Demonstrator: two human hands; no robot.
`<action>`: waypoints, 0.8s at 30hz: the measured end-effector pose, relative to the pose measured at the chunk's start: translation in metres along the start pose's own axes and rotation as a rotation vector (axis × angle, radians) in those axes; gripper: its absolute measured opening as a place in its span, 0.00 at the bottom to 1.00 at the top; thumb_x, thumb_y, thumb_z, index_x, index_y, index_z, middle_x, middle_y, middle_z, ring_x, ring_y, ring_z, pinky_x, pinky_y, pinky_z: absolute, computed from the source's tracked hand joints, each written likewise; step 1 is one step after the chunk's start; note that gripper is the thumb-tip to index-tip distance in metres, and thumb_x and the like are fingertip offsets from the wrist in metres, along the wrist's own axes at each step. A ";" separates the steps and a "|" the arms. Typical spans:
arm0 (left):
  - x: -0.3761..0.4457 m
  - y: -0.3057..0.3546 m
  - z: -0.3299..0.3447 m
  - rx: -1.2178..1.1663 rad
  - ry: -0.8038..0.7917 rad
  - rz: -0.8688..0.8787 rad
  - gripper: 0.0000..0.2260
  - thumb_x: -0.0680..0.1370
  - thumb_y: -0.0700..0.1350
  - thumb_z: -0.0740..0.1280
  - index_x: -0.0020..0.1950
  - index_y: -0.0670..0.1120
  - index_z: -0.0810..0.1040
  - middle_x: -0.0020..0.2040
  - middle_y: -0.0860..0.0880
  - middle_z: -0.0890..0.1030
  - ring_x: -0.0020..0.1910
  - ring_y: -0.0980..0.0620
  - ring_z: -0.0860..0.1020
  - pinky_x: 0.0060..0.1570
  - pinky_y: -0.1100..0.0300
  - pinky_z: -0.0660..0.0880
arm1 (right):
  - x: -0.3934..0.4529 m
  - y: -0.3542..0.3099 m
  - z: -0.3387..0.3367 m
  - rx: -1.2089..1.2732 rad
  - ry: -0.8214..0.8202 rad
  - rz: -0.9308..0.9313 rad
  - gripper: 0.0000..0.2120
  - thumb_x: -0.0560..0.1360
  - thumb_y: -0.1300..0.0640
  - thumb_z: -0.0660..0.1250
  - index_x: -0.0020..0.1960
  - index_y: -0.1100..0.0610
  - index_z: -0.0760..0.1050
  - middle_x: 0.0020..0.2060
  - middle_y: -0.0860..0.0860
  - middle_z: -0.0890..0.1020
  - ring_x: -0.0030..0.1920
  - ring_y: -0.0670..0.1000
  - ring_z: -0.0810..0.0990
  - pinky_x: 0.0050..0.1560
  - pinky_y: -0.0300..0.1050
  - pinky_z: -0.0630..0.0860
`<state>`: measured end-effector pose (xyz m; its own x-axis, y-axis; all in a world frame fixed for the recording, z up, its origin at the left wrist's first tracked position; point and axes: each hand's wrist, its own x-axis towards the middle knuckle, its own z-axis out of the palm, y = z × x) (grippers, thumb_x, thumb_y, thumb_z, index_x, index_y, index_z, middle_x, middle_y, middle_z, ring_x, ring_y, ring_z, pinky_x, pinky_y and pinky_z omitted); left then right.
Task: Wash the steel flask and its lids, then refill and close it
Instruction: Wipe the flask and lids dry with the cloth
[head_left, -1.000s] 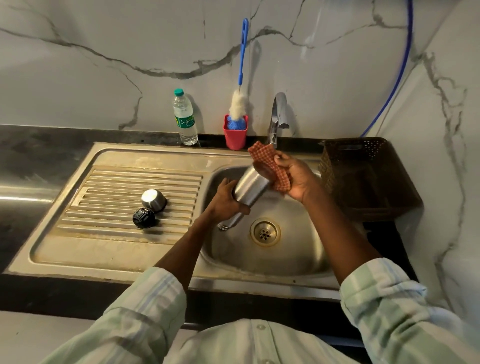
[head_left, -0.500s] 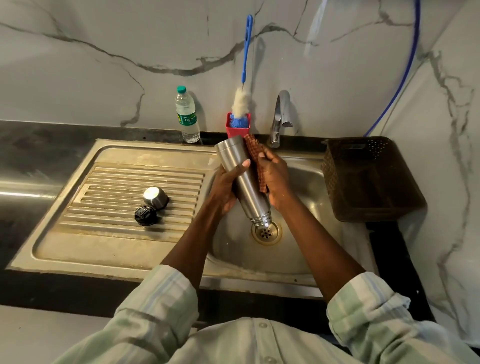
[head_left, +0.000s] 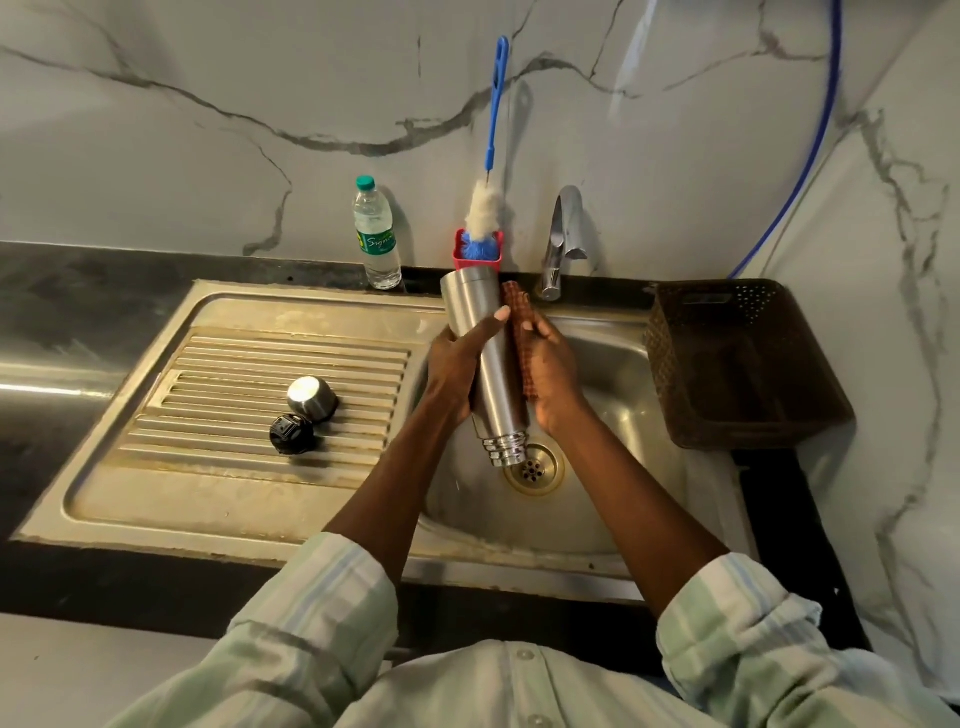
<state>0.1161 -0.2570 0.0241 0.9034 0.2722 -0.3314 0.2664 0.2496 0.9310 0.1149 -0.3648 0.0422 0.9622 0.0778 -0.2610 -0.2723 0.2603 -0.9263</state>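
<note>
Taking the sink basin (head_left: 613, 364) as the mark: well to its left, on the ribbed draining board (head_left: 218, 374), lie the black inner lid (head_left: 292, 434) and, just behind and touching it, the steel cap (head_left: 311, 397). Behind the basin's left corner a plastic water bottle (head_left: 376, 234) stands against the wall, and next to it a red holder (head_left: 480, 249) with a blue-handled bottle brush (head_left: 491, 156).

Over the basin, the left hand (head_left: 457, 369) reaches in from below with the forearm angled up and inward; its grip is clenched around the steel flask (head_left: 491, 364), thumb laid across the front of the body. The flask is upside down, base toward the wall, threaded mouth just above the drain (head_left: 535, 467). The right hand (head_left: 550, 374) comes in from the other side, palm pressed to the flask, its grip holding a red checked cloth (head_left: 519, 332) flat against the steel. Behind the basin rises the tap (head_left: 563, 234); a brown basket (head_left: 737, 364) sits at its right edge.
</note>
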 end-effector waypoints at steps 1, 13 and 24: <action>0.002 0.003 0.000 -0.025 0.069 0.026 0.27 0.72 0.53 0.77 0.65 0.42 0.74 0.51 0.43 0.84 0.45 0.47 0.85 0.38 0.60 0.81 | -0.005 0.004 0.000 -0.016 -0.003 0.041 0.10 0.79 0.46 0.66 0.59 0.45 0.80 0.52 0.49 0.85 0.51 0.53 0.85 0.54 0.56 0.81; 0.004 -0.002 0.004 -0.371 0.307 -0.045 0.27 0.72 0.49 0.77 0.65 0.44 0.68 0.53 0.42 0.80 0.48 0.45 0.82 0.41 0.54 0.81 | 0.021 0.033 -0.012 -0.618 0.104 -0.111 0.16 0.81 0.58 0.60 0.65 0.49 0.78 0.60 0.49 0.81 0.58 0.53 0.79 0.57 0.48 0.76; 0.012 -0.005 -0.007 -0.532 0.144 -0.119 0.35 0.64 0.56 0.76 0.66 0.40 0.73 0.50 0.39 0.82 0.45 0.42 0.82 0.44 0.50 0.81 | -0.003 0.035 -0.017 -0.384 0.052 -0.094 0.13 0.81 0.53 0.62 0.63 0.53 0.79 0.56 0.52 0.83 0.54 0.51 0.81 0.55 0.49 0.78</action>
<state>0.1234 -0.2486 0.0146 0.8128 0.3282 -0.4812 0.1235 0.7102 0.6930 0.1026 -0.3718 0.0057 0.9844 0.0193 -0.1748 -0.1714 -0.1153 -0.9784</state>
